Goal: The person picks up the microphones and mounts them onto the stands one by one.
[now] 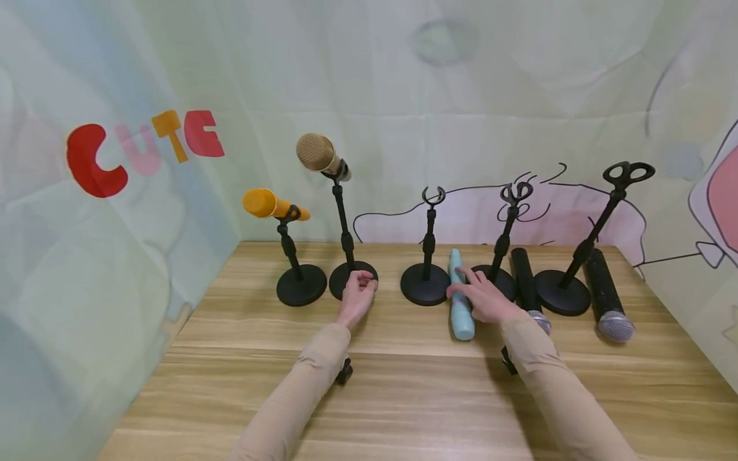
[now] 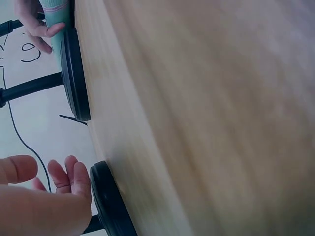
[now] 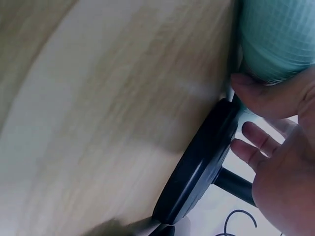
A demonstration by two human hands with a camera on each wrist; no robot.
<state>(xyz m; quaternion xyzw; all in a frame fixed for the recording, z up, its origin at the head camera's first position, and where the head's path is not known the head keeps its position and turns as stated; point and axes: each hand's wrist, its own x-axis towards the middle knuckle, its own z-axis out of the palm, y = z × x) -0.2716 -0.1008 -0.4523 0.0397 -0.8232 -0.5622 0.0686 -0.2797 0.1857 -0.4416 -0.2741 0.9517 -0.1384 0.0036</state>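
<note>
A light blue microphone (image 1: 462,317) lies on the table between two black stands. My right hand (image 1: 487,298) reaches over it, the thumb across its left side and the fingers over its handle. In the right wrist view, that thumb bends against the blue-green body (image 3: 278,39). My left hand (image 1: 357,298) is just in front of the round base (image 1: 339,282) of the stand that bears a gold microphone (image 1: 316,152). Its fingers are loosely bent, thumb apart, with nothing between them in the left wrist view.
An orange microphone (image 1: 262,203) sits in the short stand at far left. Three stands have bare clips: a short one (image 1: 429,246), a middle one (image 1: 503,243) and a tall one (image 1: 588,243). Two black microphones (image 1: 521,275) (image 1: 604,291) lie on the right. A printed cloth (image 1: 375,77) hangs behind.
</note>
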